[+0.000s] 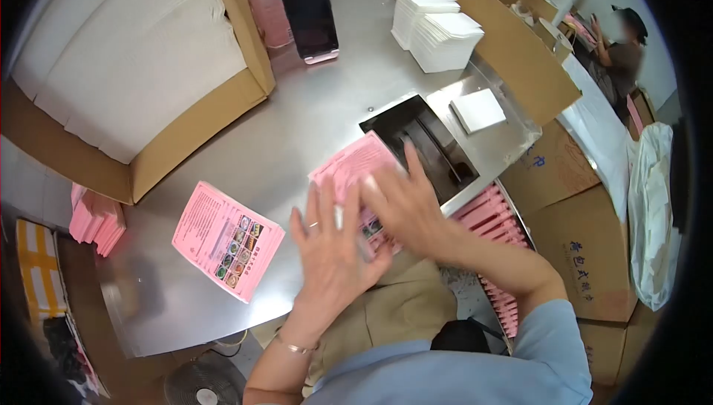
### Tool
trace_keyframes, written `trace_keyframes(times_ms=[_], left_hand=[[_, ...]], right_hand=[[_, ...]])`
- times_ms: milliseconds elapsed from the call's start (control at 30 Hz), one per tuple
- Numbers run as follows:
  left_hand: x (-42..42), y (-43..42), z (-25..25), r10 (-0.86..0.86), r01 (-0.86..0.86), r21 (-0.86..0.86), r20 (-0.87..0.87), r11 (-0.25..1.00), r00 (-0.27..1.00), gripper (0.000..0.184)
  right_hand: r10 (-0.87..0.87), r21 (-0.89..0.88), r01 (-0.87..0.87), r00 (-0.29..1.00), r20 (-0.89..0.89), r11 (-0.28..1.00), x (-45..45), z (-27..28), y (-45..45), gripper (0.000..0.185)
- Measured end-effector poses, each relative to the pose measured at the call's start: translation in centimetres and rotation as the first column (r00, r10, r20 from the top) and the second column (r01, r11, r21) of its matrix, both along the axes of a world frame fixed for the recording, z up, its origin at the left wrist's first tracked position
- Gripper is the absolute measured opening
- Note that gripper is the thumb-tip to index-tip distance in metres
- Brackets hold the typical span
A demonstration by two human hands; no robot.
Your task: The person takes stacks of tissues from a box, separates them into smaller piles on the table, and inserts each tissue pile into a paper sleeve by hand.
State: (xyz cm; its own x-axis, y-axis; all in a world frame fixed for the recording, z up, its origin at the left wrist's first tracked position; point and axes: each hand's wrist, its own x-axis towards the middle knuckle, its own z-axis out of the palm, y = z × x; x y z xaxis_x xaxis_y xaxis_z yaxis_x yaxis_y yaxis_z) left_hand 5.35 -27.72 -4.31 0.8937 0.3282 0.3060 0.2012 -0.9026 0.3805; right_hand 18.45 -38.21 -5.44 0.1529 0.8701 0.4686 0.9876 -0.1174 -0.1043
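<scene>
A pink printed paper packet (355, 160) lies at the table's front edge, partly hidden beneath both hands. My left hand (333, 245) rests over its lower left part with the fingers spread, a ring on one of them. My right hand (405, 208) is above the packet's right side, fingers apart and somewhat blurred by motion. Neither hand visibly grips anything. To the left lies a stack of similar pink printed packets (229, 241), with small food pictures on the top one. Just beyond my right hand is a dark rectangular recess (427, 145) in the metal table.
White folded napkins (445, 37) stand in stacks at the back right; a smaller white stack (477, 111) sits by the recess. A phone (308, 17) leans on a stand. A large carton (197, 126) of white paper occupies the left. Pink packets (494, 219) fill a box below right. Another person (620, 59) sits beyond.
</scene>
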Motion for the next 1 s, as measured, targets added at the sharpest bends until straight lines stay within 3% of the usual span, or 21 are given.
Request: trace_keyframes(times_ms=[33, 67, 133, 167, 200, 233, 267, 333, 400, 467, 567, 600, 633, 667, 700, 767, 867, 933, 1000], left_hand=[[1.0, -0.6, -0.7, -0.010, 0.011, -0.020, 0.035, 1.000, 0.999, 0.100], [1.3, -0.9, -1.0, -0.026, 0.028, -0.024, 0.050, 0.999, 0.998, 0.100], [1.4, -0.2, -1.2, 0.107, -0.104, -0.025, 0.156, 0.994, 0.982, 0.097], [0.8, 0.2, -0.9, 0.125, -0.136, 0.075, 0.135, 0.988, 0.983, 0.086], [0.2, 0.2, -0.7, 0.129, -0.140, 0.073, 0.140, 0.987, 0.982, 0.086], [-0.3, 0.3, -0.5, 0.096, -0.105, 0.118, 0.081, 0.987, 0.992, 0.076], [-0.9, 0.3, -0.5, 0.081, -0.081, 0.155, 0.012, 0.985, 0.997, 0.066], [-0.9, -0.5, -0.4, 0.189, -0.182, 0.168, -0.026, 0.969, 0.982, 0.056], [-0.1, -0.4, -0.2, 0.225, -0.226, 0.104, 0.013, 0.969, 0.974, 0.056], [0.2, -0.1, -0.5, 0.202, -0.224, 0.141, 0.156, 0.964, 0.967, 0.057], [-0.3, 0.4, 0.8, 0.115, -0.115, 0.235, 0.015, 0.965, 0.993, 0.062], [-0.3, 0.3, 1.2, 0.109, -0.112, 0.235, 0.023, 0.966, 0.994, 0.062], [-0.3, 0.4, 1.4, 0.123, -0.117, 0.266, -0.006, 0.957, 0.992, 0.058], [-0.2, 0.6, 1.6, 0.137, -0.121, 0.302, -0.031, 0.946, 0.990, 0.055], [0.1, 0.8, 1.5, 0.131, -0.118, 0.309, -0.019, 0.944, 0.991, 0.055], [0.6, 0.9, 1.1, 0.076, -0.075, 0.187, 0.001, 0.980, 0.997, 0.048], [1.1, 0.6, 0.3, 0.109, -0.117, 0.123, 0.066, 0.985, 0.992, 0.048], [1.1, 0.7, 0.2, 0.101, -0.110, 0.113, 0.079, 0.987, 0.992, 0.047], [1.1, 0.7, 0.1, 0.101, -0.108, 0.093, 0.076, 0.990, 0.992, 0.046]], right_hand=[[-0.063, -0.094, 0.063, 0.998, 0.000, 0.994, 1.3, 0.6, 1.9, 0.029], [-0.055, -0.125, 0.061, 0.997, 0.054, 0.990, 0.8, 0.8, 2.3, 0.028], [-0.055, -0.153, 0.074, 0.991, 0.124, 0.985, -0.2, 1.0, 2.0, 0.029], [0.064, 0.040, -0.061, 0.994, -0.088, 0.997, -0.9, 0.9, 0.8, 0.028], [0.225, 0.258, -0.155, 0.937, -0.268, 0.954, -0.8, 1.1, -0.3, 0.028], [0.231, 0.356, -0.117, 0.927, -0.297, 0.927, 0.6, 1.4, -1.7, 0.029], [-0.064, 0.327, 0.129, 0.977, -0.201, 0.936, 3.6, 1.9, -3.3, 0.032], [-0.550, 0.219, 0.557, 0.829, -0.096, 0.801, 10.0, 1.7, -6.0, 0.043], [-0.606, 0.066, 0.606, 0.795, -0.028, 0.793, 12.2, 0.2, -7.3, 0.049], [-0.595, 0.052, 0.595, 0.788, 0.155, 0.802, 10.9, -1.4, -7.6, 0.040], [-0.534, 0.116, 0.524, 0.842, 0.083, 0.844, 12.2, -1.3, -7.9, 0.025], [-0.598, 0.131, 0.631, 0.770, -0.224, 0.764, 15.0, -1.2, -8.6, 0.020], [-0.589, 0.193, 0.691, 0.705, -0.396, 0.697, 16.2, 0.6, -8.3, 0.019], [-0.537, 0.259, 0.745, 0.635, -0.555, 0.614, 17.5, 2.4, -8.0, 0.019], [-0.478, 0.403, 0.746, 0.656, -0.584, 0.530, 17.6, 6.0, -7.2, 0.022], [-0.552, 0.627, 0.591, 0.782, -0.291, 0.507, 19.6, 9.2, -4.9, 0.027], [-0.596, 0.486, 0.459, 0.784, 0.172, 0.744, 25.3, 8.1, -1.0, 0.024], [-0.594, 0.396, 0.499, 0.788, 0.164, 0.771, 25.4, 8.2, 0.6, 0.020], [-0.659, 0.185, 0.633, 0.734, 0.166, 0.752, 25.5, 7.4, 1.2, 0.022]])
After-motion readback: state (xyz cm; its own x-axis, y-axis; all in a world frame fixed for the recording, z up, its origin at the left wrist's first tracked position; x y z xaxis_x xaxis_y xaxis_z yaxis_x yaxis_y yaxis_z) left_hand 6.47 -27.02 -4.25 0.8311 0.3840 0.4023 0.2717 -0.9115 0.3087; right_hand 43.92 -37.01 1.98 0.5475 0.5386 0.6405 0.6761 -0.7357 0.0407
